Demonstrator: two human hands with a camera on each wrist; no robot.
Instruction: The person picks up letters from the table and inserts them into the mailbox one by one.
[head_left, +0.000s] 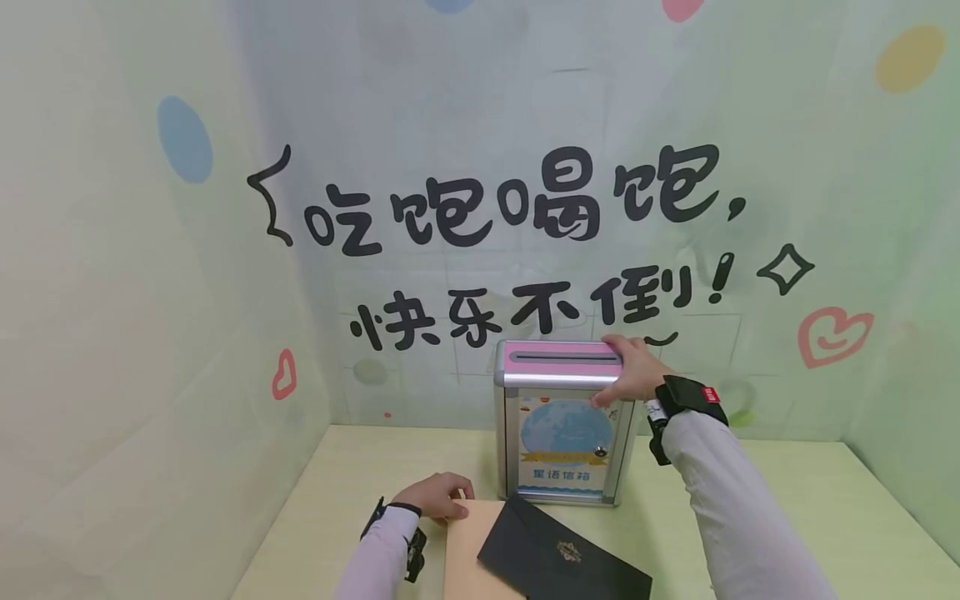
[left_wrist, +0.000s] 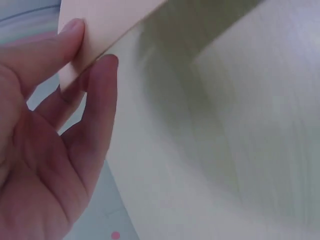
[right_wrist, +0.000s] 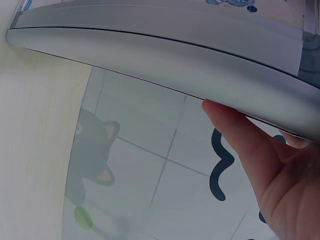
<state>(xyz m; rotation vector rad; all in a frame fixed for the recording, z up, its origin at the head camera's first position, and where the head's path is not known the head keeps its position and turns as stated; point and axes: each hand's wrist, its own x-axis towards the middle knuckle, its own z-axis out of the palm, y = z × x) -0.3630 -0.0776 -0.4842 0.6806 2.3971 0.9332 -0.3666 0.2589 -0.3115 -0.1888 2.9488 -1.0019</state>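
Note:
A silver-framed mailbox [head_left: 511, 450] with a pink top and a dark slot stands upright at the back of the table. My right hand [head_left: 637, 371] grips its upper right corner, thumb on the front. In the right wrist view, that hand [right_wrist: 282, 175] is at the box's silver edge [right_wrist: 150, 62]. My left hand [head_left: 437, 495] pinches the upper left corner of a tan paper envelope [head_left: 467, 546]; the left wrist view shows the thumb on one face of the envelope [left_wrist: 107, 22] and fingers behind. A black envelope [head_left: 540, 542] with a gold emblem lies across the tan one.
The pale wooden table [head_left: 360, 467] meets a printed backdrop [head_left: 420, 108] with large black characters just behind the mailbox. Side walls enclose the table at left and right. A small round lock [head_left: 601, 451] sits on the mailbox's front.

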